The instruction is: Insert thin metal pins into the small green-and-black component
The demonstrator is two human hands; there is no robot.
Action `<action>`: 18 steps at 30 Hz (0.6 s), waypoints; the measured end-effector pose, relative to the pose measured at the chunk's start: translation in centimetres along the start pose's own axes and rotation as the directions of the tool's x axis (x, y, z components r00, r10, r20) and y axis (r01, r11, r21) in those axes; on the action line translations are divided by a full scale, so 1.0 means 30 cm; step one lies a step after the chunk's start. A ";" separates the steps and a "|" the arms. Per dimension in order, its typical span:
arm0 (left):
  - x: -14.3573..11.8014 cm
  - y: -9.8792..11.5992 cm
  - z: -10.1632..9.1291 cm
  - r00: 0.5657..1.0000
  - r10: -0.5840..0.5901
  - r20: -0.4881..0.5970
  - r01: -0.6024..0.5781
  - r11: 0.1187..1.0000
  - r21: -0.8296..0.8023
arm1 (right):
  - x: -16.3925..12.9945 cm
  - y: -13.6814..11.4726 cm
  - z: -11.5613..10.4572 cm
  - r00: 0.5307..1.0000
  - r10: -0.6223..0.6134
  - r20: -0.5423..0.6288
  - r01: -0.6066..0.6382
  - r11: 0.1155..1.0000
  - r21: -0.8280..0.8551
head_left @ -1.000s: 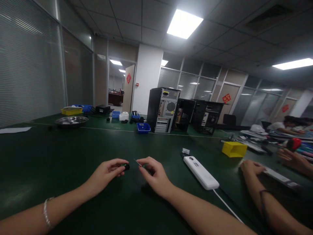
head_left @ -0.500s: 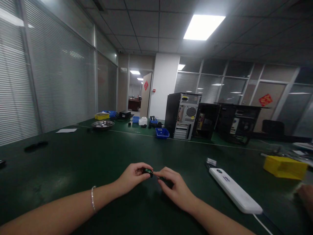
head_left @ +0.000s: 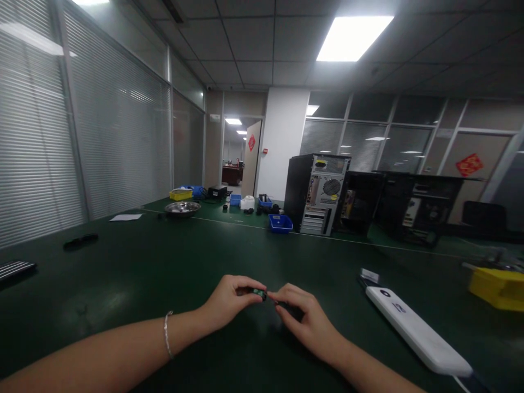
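Between the thumb and fingers of my left hand (head_left: pixel 234 299) is a small green circuit board piece with dark parts (head_left: pixel 259 294). A bracelet (head_left: pixel 167 334) circles my left wrist. My right hand (head_left: pixel 302 315) is close beside it, index fingertip near or at the board's right end. Its fingers are curled over a thin dark object, perhaps a tool, mostly hidden, whose kind I cannot make out. Both hands are just above the dark green table (head_left: pixel 172 267).
A white power bank-like device (head_left: pixel 417 330) with a cable lies at right, near a yellow bin (head_left: pixel 497 288). Computer towers (head_left: pixel 317 194), a blue tray (head_left: pixel 280 223) and a metal bowl (head_left: pixel 183 209) stand farther back. A dark slatted object (head_left: pixel 17 271) lies at left.
The view has turned slightly left, so most things sit farther right in the picture. The board has turned a little in my left hand, showing more green. Both hands keep their grips.
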State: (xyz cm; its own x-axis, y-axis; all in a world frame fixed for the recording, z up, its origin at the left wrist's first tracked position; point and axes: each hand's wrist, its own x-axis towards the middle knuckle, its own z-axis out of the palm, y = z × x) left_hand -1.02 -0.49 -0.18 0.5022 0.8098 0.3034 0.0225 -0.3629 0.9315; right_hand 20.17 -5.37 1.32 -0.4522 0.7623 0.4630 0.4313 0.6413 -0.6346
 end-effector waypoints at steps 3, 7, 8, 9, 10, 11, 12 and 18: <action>0.008 -0.003 0.002 0.998 -0.053 0.016 0.054 0.994 -0.097 | -0.002 0.010 0.006 1.000 -0.002 -0.026 0.002 1.000 0.001; 0.013 0.002 0.003 0.995 -0.102 0.021 0.104 0.987 -0.121 | -0.004 0.016 0.012 0.999 -0.004 -0.040 0.004 1.000 -0.012; 0.013 0.004 0.002 0.994 -0.104 0.025 0.107 0.986 -0.125 | -0.004 0.016 0.013 0.999 -0.002 -0.039 0.001 1.000 -0.015; 0.013 0.006 0.001 0.994 -0.105 0.032 0.108 0.985 -0.132 | -0.003 0.015 0.013 0.999 0.002 -0.037 -0.002 1.000 -0.015; 0.013 0.006 0.000 0.994 -0.103 0.037 0.107 0.984 -0.142 | -0.003 0.014 0.014 0.999 0.008 -0.035 -0.008 1.000 -0.015; 0.013 0.005 -0.001 0.994 -0.101 0.045 0.107 0.982 -0.155 | -0.002 0.014 0.014 0.999 0.015 -0.035 -0.015 1.000 -0.014; 0.014 0.002 -0.002 0.994 -0.099 0.051 0.107 0.979 -0.171 | -0.001 0.013 0.015 0.999 0.023 -0.035 -0.023 1.000 -0.012; 0.015 -0.021 -0.007 0.993 -0.109 0.053 0.119 0.960 -0.253 | 0.007 0.008 0.018 0.998 0.059 -0.015 -0.059 0.998 0.009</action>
State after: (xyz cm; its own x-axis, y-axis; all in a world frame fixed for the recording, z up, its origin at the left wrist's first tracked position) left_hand -0.99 0.19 -0.60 0.5421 0.8189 0.1888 -0.1371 -0.1355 0.9813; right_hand 19.76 -5.10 0.91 -0.4144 0.8001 0.4337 0.4502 0.5943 -0.6664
